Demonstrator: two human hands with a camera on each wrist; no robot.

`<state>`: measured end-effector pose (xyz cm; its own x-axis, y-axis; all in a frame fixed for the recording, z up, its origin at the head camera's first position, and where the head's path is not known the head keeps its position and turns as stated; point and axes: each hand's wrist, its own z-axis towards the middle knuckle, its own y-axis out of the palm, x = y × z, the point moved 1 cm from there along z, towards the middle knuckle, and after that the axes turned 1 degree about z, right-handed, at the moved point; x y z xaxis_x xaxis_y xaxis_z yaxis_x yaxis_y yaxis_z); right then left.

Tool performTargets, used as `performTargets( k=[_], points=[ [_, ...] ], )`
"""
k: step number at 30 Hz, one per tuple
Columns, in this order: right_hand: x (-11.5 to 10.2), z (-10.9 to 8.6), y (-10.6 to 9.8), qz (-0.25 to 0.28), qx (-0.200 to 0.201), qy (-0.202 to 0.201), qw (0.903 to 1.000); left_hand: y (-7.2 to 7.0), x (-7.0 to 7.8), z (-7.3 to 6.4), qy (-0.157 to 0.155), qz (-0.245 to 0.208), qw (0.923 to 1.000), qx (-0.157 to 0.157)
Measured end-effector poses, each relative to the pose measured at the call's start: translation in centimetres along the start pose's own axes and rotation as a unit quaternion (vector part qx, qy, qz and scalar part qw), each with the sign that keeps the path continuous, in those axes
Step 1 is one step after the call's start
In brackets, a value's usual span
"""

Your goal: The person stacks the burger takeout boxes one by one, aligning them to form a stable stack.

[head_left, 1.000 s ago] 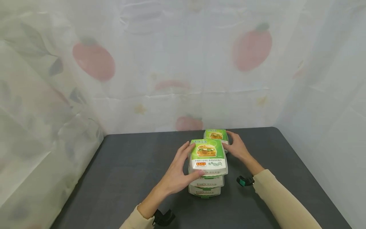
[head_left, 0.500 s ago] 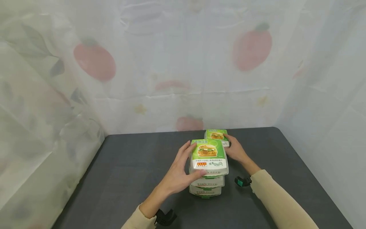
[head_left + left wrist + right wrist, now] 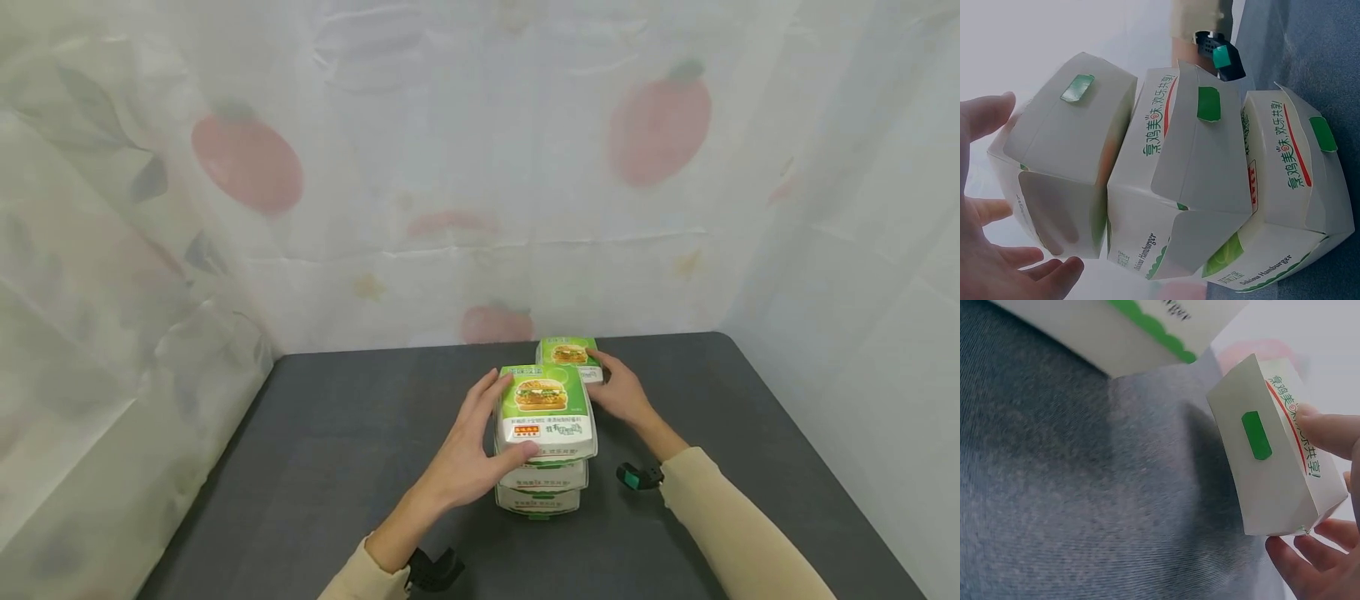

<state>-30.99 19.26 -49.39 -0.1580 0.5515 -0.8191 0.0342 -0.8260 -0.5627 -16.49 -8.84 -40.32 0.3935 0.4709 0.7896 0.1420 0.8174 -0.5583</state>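
Observation:
Three cardboard burger boxes [image 3: 543, 429] stand stacked at the centre, green and white with a burger picture on the lid. Beside the top box [image 3: 1066, 119] is my left hand [image 3: 472, 450], its thumb at the front and its spread fingers along the side. Behind the stack, another burger box [image 3: 564, 352] sits on the table near the far edge. My right hand [image 3: 624, 393] holds its right side. In the right wrist view, the thumb presses the printed side of this box [image 3: 1266, 450], with the other fingers round its right end.
A dark grey table [image 3: 360, 467] lies under the boxes. White patterned curtains [image 3: 480, 167] hang at the back and both sides. Black wrist devices [image 3: 637, 477] sit on the wrists.
My right hand has drawn in around the rear box, its fingers moving from behind onto the box's right side. The left hand and the stack stay nearly still.

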Motion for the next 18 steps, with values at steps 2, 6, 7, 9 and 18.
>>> performTargets(
  k=[2,6,7,9,18],
  points=[
    [-0.3,-0.2,-0.3,0.006,0.006,-0.002,1.0,0.0,0.0,0.0,0.001,0.0,1.0,0.0],
    [-0.9,-0.5,-0.8,0.017,0.012,-0.003,0.9998,0.0,0.0,0.0,0.003,0.0,1.0,0.001],
    [-1.0,-0.5,-0.9,0.017,0.013,-0.003,0.9998,0.0,0.0,0.0,0.003,0.0,1.0,0.001],
    [-1.3,-0.6,-1.3,0.02,0.013,-0.006,0.9997,0.0,0.0,0.0,0.003,0.0,1.0,0.002],
    [-3.2,-1.1,-2.8,0.015,0.029,-0.025,0.9992,0.0,0.0,0.1,0.0,0.0,1.0,0.002]
  ],
)
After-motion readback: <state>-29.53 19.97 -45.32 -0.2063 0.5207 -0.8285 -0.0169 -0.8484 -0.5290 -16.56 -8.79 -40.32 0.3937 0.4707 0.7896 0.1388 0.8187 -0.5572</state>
